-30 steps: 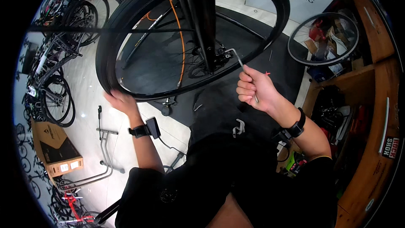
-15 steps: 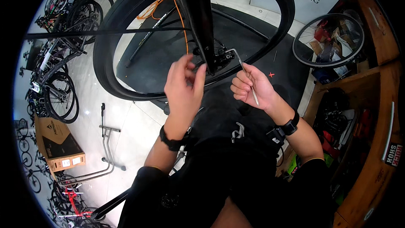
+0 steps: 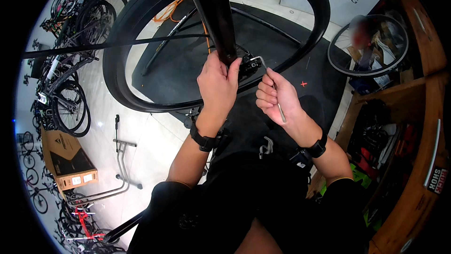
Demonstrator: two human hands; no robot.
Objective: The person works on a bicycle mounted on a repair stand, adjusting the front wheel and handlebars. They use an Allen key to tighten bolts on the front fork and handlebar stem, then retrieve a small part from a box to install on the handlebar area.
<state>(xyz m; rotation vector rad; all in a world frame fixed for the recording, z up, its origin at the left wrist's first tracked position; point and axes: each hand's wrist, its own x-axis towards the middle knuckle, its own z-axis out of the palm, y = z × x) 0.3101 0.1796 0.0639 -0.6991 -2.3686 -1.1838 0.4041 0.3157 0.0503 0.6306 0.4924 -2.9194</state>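
Here, one right hand (image 3: 282, 98) holds one hex key (image 3: 263, 62)

Bicycles (image 3: 52, 68) crowd the left, near a cardboard box (image 3: 70, 160). A loose wheel (image 3: 330, 54) sits beside wooden shelving (image 3: 426, 94).

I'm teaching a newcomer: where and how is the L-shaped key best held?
The long arm, probably from the lower right, as the right hand does: the key's short end points at the black mechanism, leaving the long arm slanting toward that side.
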